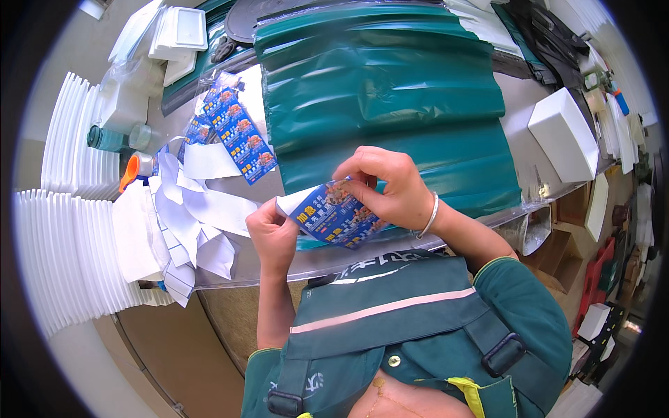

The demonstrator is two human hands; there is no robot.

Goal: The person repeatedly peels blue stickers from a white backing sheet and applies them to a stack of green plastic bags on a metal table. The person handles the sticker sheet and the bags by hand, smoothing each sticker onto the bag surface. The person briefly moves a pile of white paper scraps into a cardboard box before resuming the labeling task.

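Between my two hands is a sheet of blue printed stickers [334, 217] with yellow writing and food pictures. My left hand [274, 232] pinches its left corner, where the white backing shows. The thumb and fingers of my right hand [384, 183] grip its upper edge. Beneath and beyond the sheet a large green plastic bag [376, 94] lies flat but wrinkled on the metal table. More blue sticker strips [241, 135] rest left of the bag. Curled white backing paper [193, 219] is heaped beside my left hand.
Stacked white foam lids [68, 251] stand along the left edge. A roll of tape in an orange dispenser [135, 168], a teal bottle [107, 138] and a clear jar [139, 137] are close by. On the right sits a white foam box [564, 136]; cardboard boxes [556, 256] are below the table edge.
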